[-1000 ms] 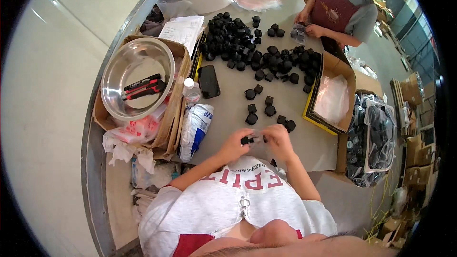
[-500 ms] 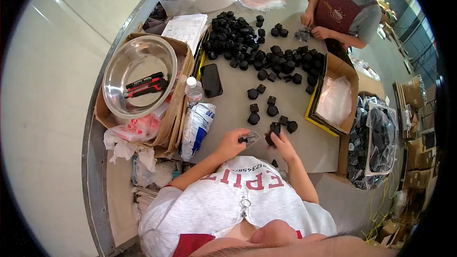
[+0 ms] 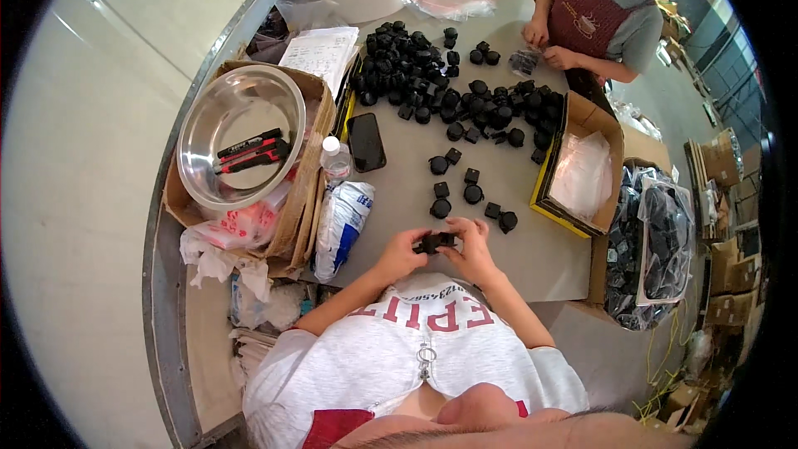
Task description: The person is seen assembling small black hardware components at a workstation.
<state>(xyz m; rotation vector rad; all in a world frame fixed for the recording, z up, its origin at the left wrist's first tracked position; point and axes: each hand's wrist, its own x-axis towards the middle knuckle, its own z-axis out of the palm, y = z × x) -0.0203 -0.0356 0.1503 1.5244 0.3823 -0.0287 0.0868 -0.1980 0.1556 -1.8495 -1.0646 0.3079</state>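
Close to my chest, both hands meet at small black casters (image 3: 435, 242) above the table's near edge. My left hand (image 3: 402, 253) is closed on the left end, where a clear bag showed half a second earlier; the bag is hard to make out now. My right hand (image 3: 472, 253) pinches the right end between thumb and fingers. Just beyond lie pairs of loose black casters, one pair (image 3: 501, 217) near my right fingers and another caster (image 3: 440, 207) farther left. A large heap of the same casters (image 3: 403, 58) spreads over the far table.
An open carton of clear bags (image 3: 582, 175) stands at right, with a bag of black parts (image 3: 652, 241) beyond it. On the left are a steel bowl (image 3: 195, 120) holding knives, a bottle (image 3: 335, 162), a phone (image 3: 366, 142) and a blue-white packet (image 3: 342, 224). A co-worker's hands (image 3: 549, 46) hold a bag.
My right hand has moved left with a caster, away from the loose ones, to meet my left hand. The caster now sits where the open bag was. My left hand has barely shifted.
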